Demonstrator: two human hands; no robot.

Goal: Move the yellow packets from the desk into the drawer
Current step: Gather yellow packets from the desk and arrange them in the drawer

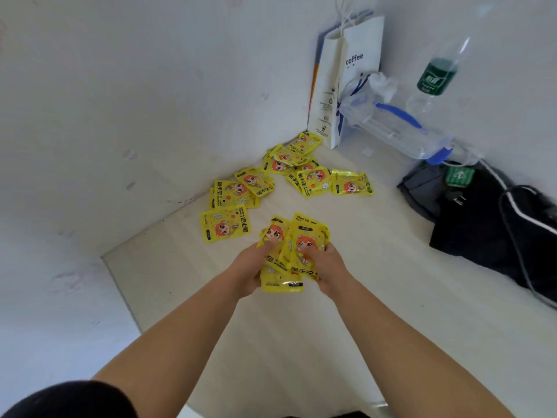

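Observation:
A bunch of yellow packets [294,236] with a red-haired cartoon figure is held above the pale desk [271,327] by both hands. My left hand [248,271] grips the bunch from the left, thumb on top. My right hand [328,271] grips it from the right, thumb on the front packet. Several more yellow packets [224,224] lie loose on the desk beyond, and a heap of packets [297,164] sits toward the back corner. No drawer is in view.
A white coffee paper bag [346,79] stands in the back corner. Beside it lie a clear plastic pouch with blue trim [398,128] and a water bottle with a green label [437,73]. A black bag with cables [488,218] fills the right side. White walls close the left and back.

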